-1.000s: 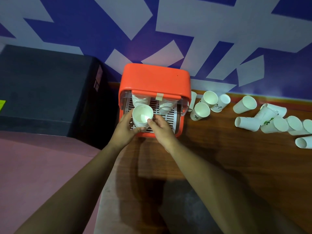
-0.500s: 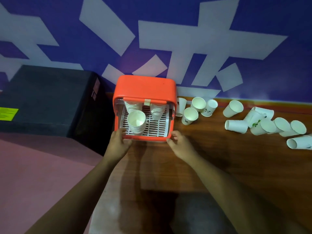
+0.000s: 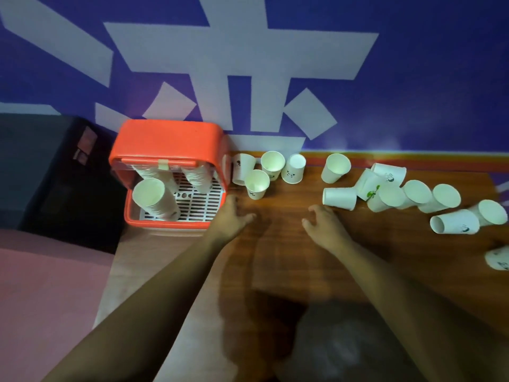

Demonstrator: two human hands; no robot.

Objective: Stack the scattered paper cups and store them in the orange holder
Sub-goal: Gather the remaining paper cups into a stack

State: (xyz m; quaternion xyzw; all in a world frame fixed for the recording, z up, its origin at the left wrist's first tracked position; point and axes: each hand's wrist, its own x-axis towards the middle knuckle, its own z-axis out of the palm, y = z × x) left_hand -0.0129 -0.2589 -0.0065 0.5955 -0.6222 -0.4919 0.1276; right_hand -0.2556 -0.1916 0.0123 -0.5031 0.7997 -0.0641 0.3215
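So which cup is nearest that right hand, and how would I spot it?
Start at the orange holder and follow the wooden table rightward to the larger scatter of cups. At its near left corner, just beyond the right hand, lies a plain white cup on its side, mouth facing the holder.

Cup stack (image 3: pixel 154 198) inside orange holder (image 3: pixel 168 136)

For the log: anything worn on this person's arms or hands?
Nothing worn shows. The left hand and right hand are ungloved, and both forearms are bare down to the frame edge: no sleeves, watch or bands visible. The image is too blurred to rule out a ring.
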